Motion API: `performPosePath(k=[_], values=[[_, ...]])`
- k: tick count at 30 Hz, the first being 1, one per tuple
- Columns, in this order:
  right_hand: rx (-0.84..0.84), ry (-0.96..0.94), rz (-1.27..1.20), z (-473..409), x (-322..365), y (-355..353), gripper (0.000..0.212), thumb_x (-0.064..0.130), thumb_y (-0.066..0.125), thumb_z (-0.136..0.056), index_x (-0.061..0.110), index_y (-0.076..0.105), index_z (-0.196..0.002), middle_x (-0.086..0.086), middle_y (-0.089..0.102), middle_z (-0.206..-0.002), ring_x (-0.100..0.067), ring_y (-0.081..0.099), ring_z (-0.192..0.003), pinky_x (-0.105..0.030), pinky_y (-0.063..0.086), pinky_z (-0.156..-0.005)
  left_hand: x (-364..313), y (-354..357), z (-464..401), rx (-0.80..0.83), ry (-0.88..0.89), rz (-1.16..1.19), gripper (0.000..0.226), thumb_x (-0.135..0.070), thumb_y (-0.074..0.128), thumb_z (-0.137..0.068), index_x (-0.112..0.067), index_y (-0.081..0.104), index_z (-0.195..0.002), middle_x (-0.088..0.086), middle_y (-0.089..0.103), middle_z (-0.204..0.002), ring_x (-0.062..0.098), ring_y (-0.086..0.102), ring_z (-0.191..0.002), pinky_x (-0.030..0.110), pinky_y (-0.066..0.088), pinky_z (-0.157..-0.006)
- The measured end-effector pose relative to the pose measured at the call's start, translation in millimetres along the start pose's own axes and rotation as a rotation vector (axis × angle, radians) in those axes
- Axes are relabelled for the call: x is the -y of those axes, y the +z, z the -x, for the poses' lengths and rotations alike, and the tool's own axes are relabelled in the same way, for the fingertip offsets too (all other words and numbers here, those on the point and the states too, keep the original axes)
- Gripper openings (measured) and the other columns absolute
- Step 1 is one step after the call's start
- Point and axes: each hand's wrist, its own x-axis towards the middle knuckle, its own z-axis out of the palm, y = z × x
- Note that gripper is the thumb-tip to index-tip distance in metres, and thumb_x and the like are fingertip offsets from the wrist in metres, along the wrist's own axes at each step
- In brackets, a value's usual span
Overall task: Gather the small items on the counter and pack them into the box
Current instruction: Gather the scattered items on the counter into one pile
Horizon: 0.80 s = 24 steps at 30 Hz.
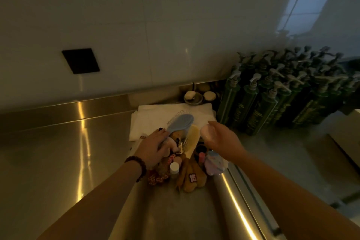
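While the left hand [153, 147] is curling round the handle of the blue hairbrush [180, 122] and the right hand [220, 138] is cupping a pale pink, translucent oval thing [208, 132] in loosely bent fingers, I am worrying about the heap under them. Everything is lying piled together on the steel counter [58, 152], close to its rounded front edge, and I cannot tell whether a box is underneath it, since no wall or rim is showing in this dim light.

Lifting the brush looks likely to be the trouble. Its handle is running down among the clutter, so pulling it free could drag the cream comb [191, 139] or the metal hair clip [180, 145] along and send them sliding across the slick metal. The small white-capped bottle [174, 169] is standing upright and looks easy to topple. The pastel puff [214, 163] is sitting right at the rim and might roll off.

The pink piece looks smooth and glossy, probably slippery in so loose a hold. The brush is hard plastic; the tan plush toy [191, 178] and red patterned scrunchie [157, 177] are soft and should give rather than skid. A folded white cloth [148, 117] is lying behind, with green pump bottles [272, 93] crowding the right.
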Motion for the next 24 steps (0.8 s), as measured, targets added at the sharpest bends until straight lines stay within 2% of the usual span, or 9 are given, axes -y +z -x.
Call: performPosePath(k=[2, 4, 7, 10, 16, 17, 19, 21, 24], values=[[0.104, -0.028, 0.043, -6.2, 7.4, 0.8, 0.075, 0.034, 0.072, -0.076, 0.027, 0.035, -0.141, -0.001, 0.043, -0.143, -0.018, 0.043, -0.127, -0.026, 0.034, -0.095, -0.4, 1.5, 0.2, 0.020, -0.040, -0.017, 0.049, -0.032, 0.047, -0.095, -0.019, 0.037, -0.142, 0.006, 0.033, -0.149, 0.019, 0.024, -0.139, 0.034, 0.018, -0.115], [0.196, -0.079, 0.101, -15.4, 16.1, 5.0, 0.076, 0.035, 0.072, -0.076, 0.024, 0.035, -0.141, -0.003, 0.043, -0.144, -0.019, 0.042, -0.129, -0.028, 0.032, -0.100, -2.3, 3.0, 2.2, 0.001, -0.052, -0.012, 0.050, -0.036, 0.046, -0.094, -0.019, 0.038, -0.141, 0.005, 0.035, -0.149, 0.018, 0.026, -0.138, 0.028, 0.017, -0.111], [0.342, -0.124, 0.221, -28.6, 23.2, 14.2, 0.077, 0.037, 0.072, -0.077, 0.024, 0.034, -0.142, -0.003, 0.042, -0.144, -0.020, 0.039, -0.131, -0.035, 0.031, -0.107, -8.5, 2.4, 6.7, -0.044, -0.052, 0.003, 0.053, -0.043, 0.040, -0.089, -0.021, 0.042, -0.138, 0.005, 0.049, -0.135, 0.017, 0.042, -0.122, 0.025, 0.029, -0.103], [0.417, -0.151, 0.335, -35.9, 20.1, 19.8, 0.080, 0.037, 0.074, -0.074, 0.025, 0.034, -0.142, -0.004, 0.044, -0.142, -0.022, 0.041, -0.129, -0.034, 0.032, -0.104, -12.5, 0.9, 11.7, -0.076, -0.068, 0.025, 0.048, -0.043, 0.040, -0.090, -0.025, 0.046, -0.134, 0.001, 0.054, -0.124, 0.012, 0.046, -0.109, 0.026, 0.036, -0.093], [0.459, -0.134, 0.360, -38.7, 11.3, 21.0, 0.078, 0.034, 0.072, -0.077, 0.029, 0.032, -0.144, -0.005, 0.044, -0.143, -0.023, 0.044, -0.127, -0.030, 0.038, -0.097, -24.6, -2.0, 16.1, -0.118, -0.160, 0.062, 0.031, -0.045, 0.043, -0.091, -0.040, 0.050, -0.121, -0.030, 0.050, -0.103, -0.011, 0.046, -0.090, 0.010, 0.035, -0.074], [0.455, -0.118, 0.325, -37.7, 11.3, 19.7, 0.077, 0.034, 0.072, -0.078, 0.029, 0.032, -0.144, -0.005, 0.044, -0.143, -0.023, 0.044, -0.128, -0.029, 0.037, -0.096, -27.7, -2.9, 16.1, -0.123, -0.175, 0.060, 0.029, -0.047, 0.043, -0.089, -0.040, 0.051, -0.117, -0.029, 0.054, -0.097, -0.009, 0.050, -0.087, 0.010, 0.036, -0.069], [0.435, -0.110, 0.263, -35.0, 12.9, 15.5, 0.074, 0.034, 0.071, -0.079, 0.028, 0.033, -0.143, -0.005, 0.045, -0.143, -0.022, 0.044, -0.128, -0.028, 0.038, -0.095, -35.0, -4.0, 15.0, -0.149, -0.199, 0.042, 0.033, -0.049, 0.043, -0.087, -0.035, 0.052, -0.115, -0.017, 0.057, -0.092, 0.005, 0.055, -0.085, 0.020, 0.040, -0.065], [0.389, -0.142, 0.257, -31.5, 16.0, 9.6, 0.067, 0.034, 0.065, -0.085, 0.026, 0.034, -0.143, -0.006, 0.047, -0.142, -0.022, 0.045, -0.128, -0.030, 0.037, -0.099, -44.6, -6.2, 12.3, -0.200, -0.204, 0.040, 0.036, -0.048, 0.044, -0.083, -0.028, 0.055, -0.111, -0.003, 0.062, -0.097, 0.010, 0.054, -0.082, 0.026, 0.042, -0.066], [0.269, -0.151, 0.227, -23.9, 19.5, -3.5, 0.058, 0.035, 0.058, -0.090, 0.024, 0.036, -0.142, -0.004, 0.047, -0.143, -0.020, 0.044, -0.128, -0.030, 0.035, -0.102, -63.0, -10.9, 5.0, -0.216, -0.212, 0.036, 0.052, -0.048, 0.045, -0.083, -0.017, 0.054, -0.124, 0.007, 0.062, -0.114, 0.020, 0.056, -0.098, 0.029, 0.041, -0.077]])
